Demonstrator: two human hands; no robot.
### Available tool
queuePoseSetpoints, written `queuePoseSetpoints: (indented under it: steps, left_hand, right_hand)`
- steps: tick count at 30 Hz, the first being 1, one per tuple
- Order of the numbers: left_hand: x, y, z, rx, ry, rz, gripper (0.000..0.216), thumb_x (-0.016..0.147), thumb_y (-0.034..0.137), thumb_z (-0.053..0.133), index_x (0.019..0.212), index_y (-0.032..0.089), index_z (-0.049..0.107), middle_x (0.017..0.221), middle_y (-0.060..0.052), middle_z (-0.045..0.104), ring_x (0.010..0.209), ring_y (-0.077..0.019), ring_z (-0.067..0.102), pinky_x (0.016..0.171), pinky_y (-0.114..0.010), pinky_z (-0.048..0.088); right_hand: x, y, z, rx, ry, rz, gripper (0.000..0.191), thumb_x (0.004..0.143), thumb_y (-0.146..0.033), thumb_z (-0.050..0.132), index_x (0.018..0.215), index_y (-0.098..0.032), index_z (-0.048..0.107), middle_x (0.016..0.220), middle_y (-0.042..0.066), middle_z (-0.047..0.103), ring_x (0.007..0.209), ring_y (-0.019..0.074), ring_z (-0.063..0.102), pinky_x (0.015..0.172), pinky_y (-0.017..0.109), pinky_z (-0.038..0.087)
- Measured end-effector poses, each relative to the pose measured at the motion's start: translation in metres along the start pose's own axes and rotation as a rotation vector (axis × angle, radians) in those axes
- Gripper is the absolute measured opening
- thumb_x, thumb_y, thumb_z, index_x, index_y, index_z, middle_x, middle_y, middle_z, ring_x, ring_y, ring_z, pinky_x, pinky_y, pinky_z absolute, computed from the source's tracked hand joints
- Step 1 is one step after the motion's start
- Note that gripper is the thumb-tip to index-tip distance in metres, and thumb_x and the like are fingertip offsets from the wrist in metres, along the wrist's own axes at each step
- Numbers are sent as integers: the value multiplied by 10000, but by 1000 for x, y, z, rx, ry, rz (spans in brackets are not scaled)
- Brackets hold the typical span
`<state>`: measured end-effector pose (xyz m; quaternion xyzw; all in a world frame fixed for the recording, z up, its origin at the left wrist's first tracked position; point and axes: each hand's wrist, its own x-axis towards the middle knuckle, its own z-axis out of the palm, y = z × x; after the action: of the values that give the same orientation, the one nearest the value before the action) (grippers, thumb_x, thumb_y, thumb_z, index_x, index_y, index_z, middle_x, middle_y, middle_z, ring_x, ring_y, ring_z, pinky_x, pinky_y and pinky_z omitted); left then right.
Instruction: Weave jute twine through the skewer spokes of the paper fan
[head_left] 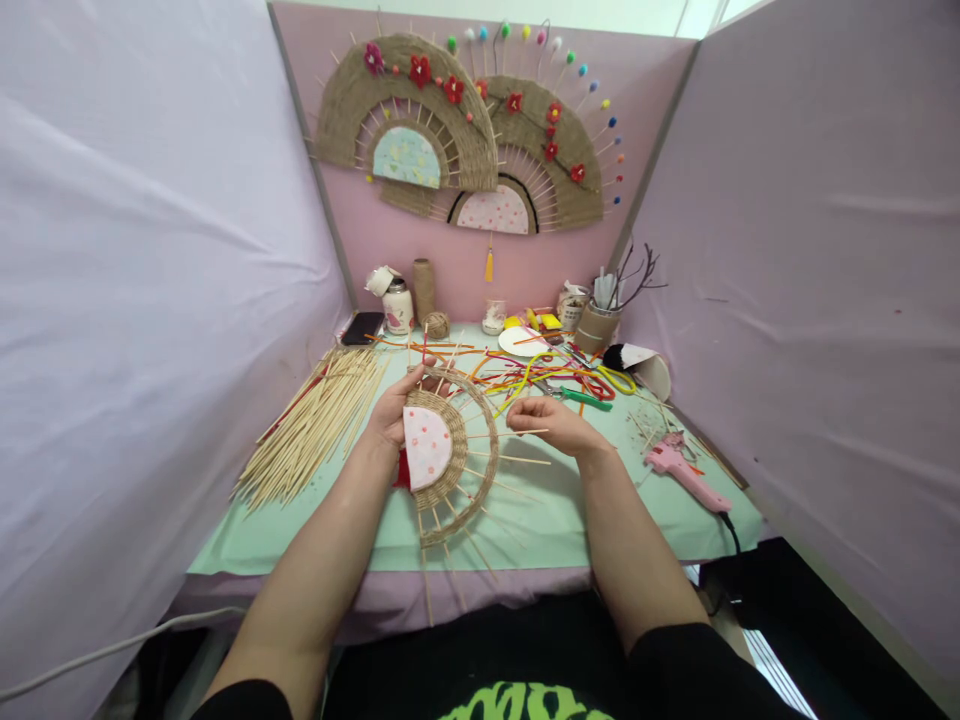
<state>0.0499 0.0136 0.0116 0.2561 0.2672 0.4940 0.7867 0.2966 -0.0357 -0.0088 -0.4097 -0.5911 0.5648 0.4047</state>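
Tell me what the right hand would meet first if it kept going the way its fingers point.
Probably the half-woven fan held by the left hand; the right hand points left toward its twine rim, though depth is unclear.

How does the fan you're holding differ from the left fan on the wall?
The held fan has only a partial band of twine, with bare sticks poking out; the wall fan is fully woven. The held fan carries no flowers; the wall fan has red ones. The held fan's centre is pink, the wall fan's pale blue-green. Both are half-circles on stick ribs.

Pink glue gun (686, 475), loose skewers (315, 425), scissors (585, 397)
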Motion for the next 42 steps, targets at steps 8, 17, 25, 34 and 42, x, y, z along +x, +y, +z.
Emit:
queuePoseSetpoints:
  steps: [8, 17, 25, 34, 42]
  left_hand:
    - [6, -7, 1, -35, 27, 11, 201, 818, 213, 580, 1003, 205, 659, 846, -32, 695, 654, -136, 651, 672, -303, 536]
    - [-1, -6, 7, -138, -50, 16, 77, 830, 216, 554, 823, 204, 630, 1021, -46, 691, 927, -225, 661, 837, -451, 513]
    - [-5, -1, 9, -137, -56, 55, 122, 850, 217, 522, 805, 184, 631, 1011, -65, 695, 996, -245, 644, 891, -472, 494]
    - [-1, 3, 4, -146, -27, 141, 92, 836, 161, 523, 812, 175, 611, 950, -61, 701, 969, -235, 659, 900, -457, 486]
    - [3, 3, 3, -182, 30, 195, 86, 830, 153, 526, 804, 174, 605, 916, -67, 702, 957, -234, 663, 872, -437, 502]
  right_hand:
    - [2, 1, 1, 46, 27, -6, 277, 675, -426, 722, 716, -170, 623, 653, -13, 567, 598, 92, 488, 582, 234, 380]
    - [-1, -3, 0, 104, 58, 39, 229, 645, -341, 749, 731, -168, 626, 650, -23, 565, 583, 78, 482, 558, 220, 346]
    - [-2, -3, -8, 60, 175, -11, 195, 628, -325, 729, 705, -179, 625, 660, -27, 552, 585, 77, 444, 572, 228, 356]
    - [9, 10, -21, -101, 473, -189, 250, 685, -416, 689, 727, -177, 632, 617, -21, 541, 560, 96, 434, 552, 242, 347]
    - [9, 7, -14, -182, 564, -298, 220, 661, -377, 719, 687, -176, 632, 629, -8, 587, 573, 110, 472, 559, 256, 360]
